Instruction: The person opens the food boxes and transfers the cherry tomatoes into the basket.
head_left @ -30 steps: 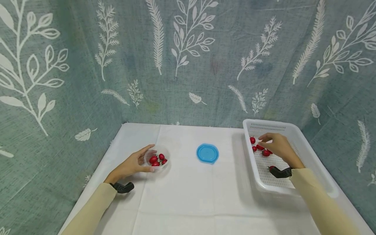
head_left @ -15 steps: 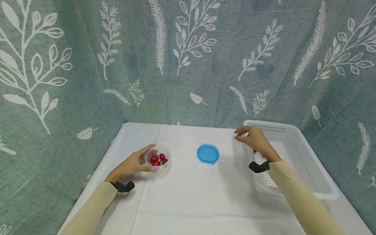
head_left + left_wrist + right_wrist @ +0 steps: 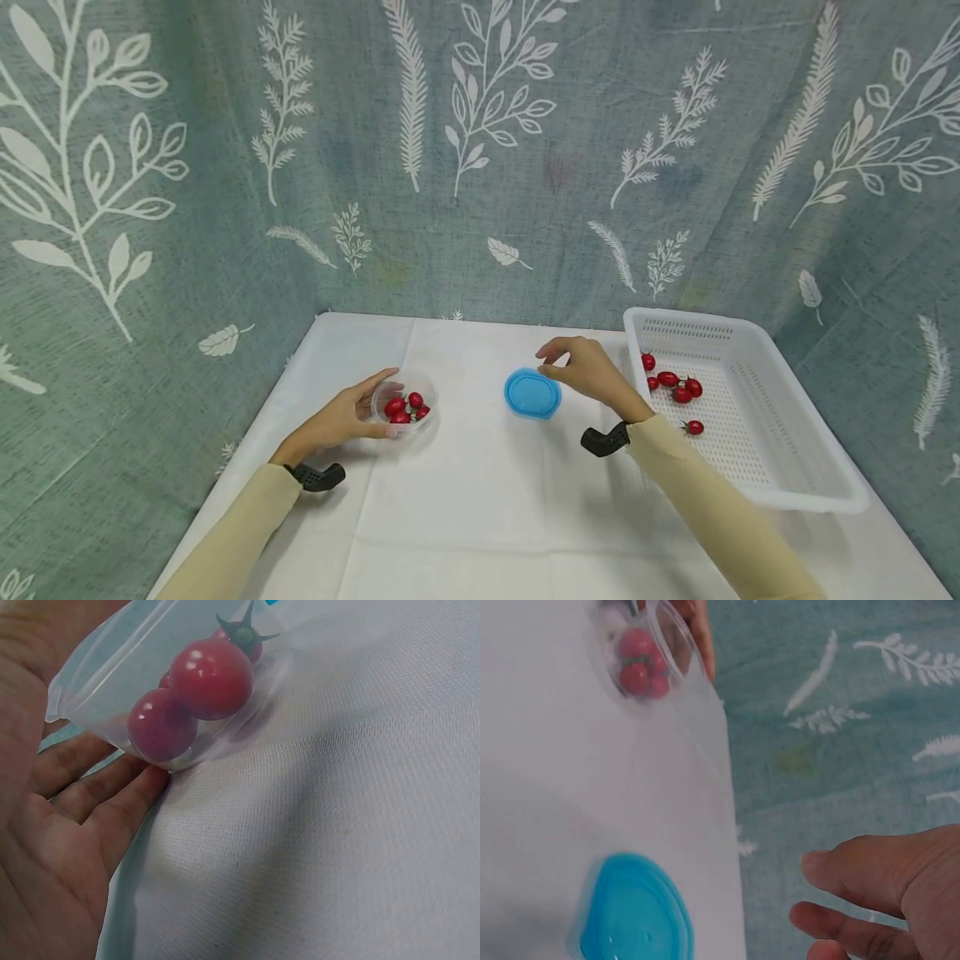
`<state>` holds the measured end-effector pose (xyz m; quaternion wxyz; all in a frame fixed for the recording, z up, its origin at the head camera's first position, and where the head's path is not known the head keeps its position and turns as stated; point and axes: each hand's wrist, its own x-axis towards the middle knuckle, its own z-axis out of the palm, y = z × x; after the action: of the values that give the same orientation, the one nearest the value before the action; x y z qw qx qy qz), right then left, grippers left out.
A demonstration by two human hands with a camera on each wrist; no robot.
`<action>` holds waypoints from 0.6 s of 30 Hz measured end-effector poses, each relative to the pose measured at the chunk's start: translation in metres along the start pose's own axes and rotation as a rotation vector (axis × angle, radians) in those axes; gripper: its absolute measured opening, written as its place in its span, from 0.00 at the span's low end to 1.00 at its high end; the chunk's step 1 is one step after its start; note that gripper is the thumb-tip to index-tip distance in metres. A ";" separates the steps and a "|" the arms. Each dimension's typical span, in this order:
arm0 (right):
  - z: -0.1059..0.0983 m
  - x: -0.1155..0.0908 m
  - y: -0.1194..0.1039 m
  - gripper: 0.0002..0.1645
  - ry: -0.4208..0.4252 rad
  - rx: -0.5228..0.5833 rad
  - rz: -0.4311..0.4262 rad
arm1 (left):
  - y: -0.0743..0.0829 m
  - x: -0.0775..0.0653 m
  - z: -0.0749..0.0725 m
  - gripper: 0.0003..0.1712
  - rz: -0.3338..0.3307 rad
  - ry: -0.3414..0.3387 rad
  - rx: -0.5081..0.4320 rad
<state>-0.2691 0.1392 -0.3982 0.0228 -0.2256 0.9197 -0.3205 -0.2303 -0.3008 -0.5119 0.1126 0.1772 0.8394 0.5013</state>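
Note:
At the left of the table in the head view, my left hand (image 3: 330, 423) holds a clear plastic tub (image 3: 430, 392) by its side, thumb and fingers spread around it. Several cherry tomatoes (image 3: 395, 407) lie inside; the left wrist view shows a green stem on one cherry tomato (image 3: 244, 636). My right hand (image 3: 592, 367) hovers beside and partly above a blue lid (image 3: 532, 395), which lies flat on the table. Nothing shows between the right thumb and fingers, which stand apart in the right wrist view.
A white perforated plastic basket (image 3: 780, 354) stands at the right, with several cherry tomatoes (image 3: 682, 395) toward its left side. The white-covered table (image 3: 465, 500) meets a green leaf-patterned cloth (image 3: 450, 250) at the back and sides.
My right hand has moved left, out of the basket and across to the blue lid, uncovering the tomatoes in the basket. The left hand and tub have stayed in place.

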 end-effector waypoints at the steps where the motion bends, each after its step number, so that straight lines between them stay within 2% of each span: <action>1: 0.004 0.001 -0.003 0.14 -0.010 0.011 -0.001 | 0.000 0.000 0.000 0.63 -0.003 0.002 0.000; 11: 0.038 0.018 -0.033 0.12 -0.044 0.046 -0.075 | -0.001 -0.001 0.002 0.62 0.001 0.005 -0.002; 18: 0.065 0.026 -0.059 0.12 -0.099 0.078 -0.155 | 0.001 -0.002 0.003 0.62 -0.008 0.013 -0.003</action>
<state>-0.2568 0.0493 -0.4111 0.0522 -0.3109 0.8841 -0.3451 -0.2274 -0.2985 -0.5120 0.1091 0.1705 0.8402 0.5031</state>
